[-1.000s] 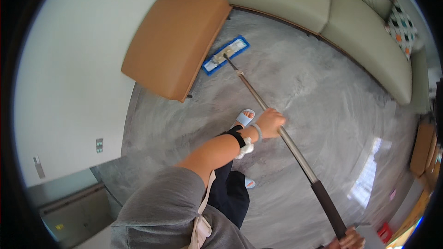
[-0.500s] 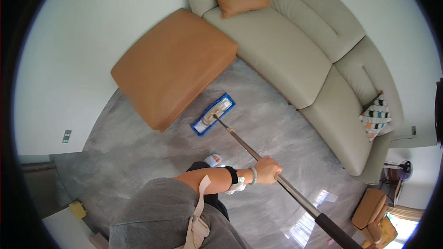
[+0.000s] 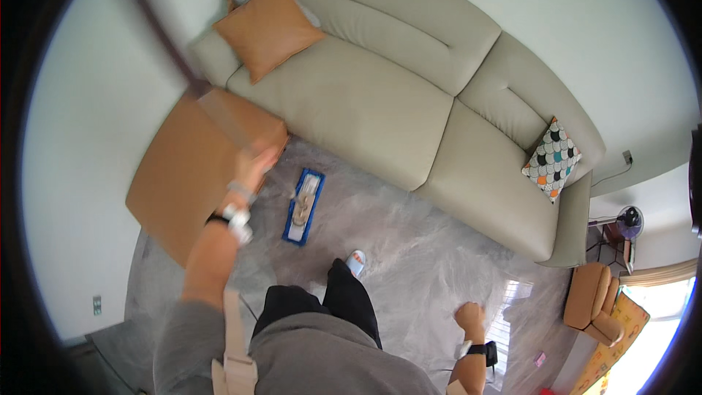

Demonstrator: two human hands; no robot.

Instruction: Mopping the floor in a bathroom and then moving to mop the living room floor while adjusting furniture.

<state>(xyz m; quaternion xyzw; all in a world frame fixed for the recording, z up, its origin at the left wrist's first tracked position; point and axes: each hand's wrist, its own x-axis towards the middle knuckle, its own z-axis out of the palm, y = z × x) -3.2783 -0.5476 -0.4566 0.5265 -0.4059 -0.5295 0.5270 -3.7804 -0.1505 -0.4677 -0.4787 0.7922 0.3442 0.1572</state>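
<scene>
My left hand (image 3: 256, 166), blurred by motion, is closed around the metal pole (image 3: 219, 113) of a flat mop. The pole's dark grip end (image 3: 170, 44) slants up to the upper left, over the brown ottoman (image 3: 175, 172) and in front of the white wall. On the grey floor lies the mop head (image 3: 303, 207), a long plate edged by a blue pad, just right of the ottoman. At the lower right my right hand (image 3: 470, 317) is curled into a loose fist above the floor, with nothing visible in it.
A beige sofa (image 3: 365, 110) runs along the wall, bearing a brown cushion (image 3: 270, 29) and a patterned cushion (image 3: 553, 161). Right of it stand a fan (image 3: 629, 221) and a brown armchair (image 3: 587, 296). My slippered foot (image 3: 356, 262) is below the mop head.
My left hand has swung the pole from the lower right to the upper left. The mop head has turned more upright in the picture. My right hand has come into view.
</scene>
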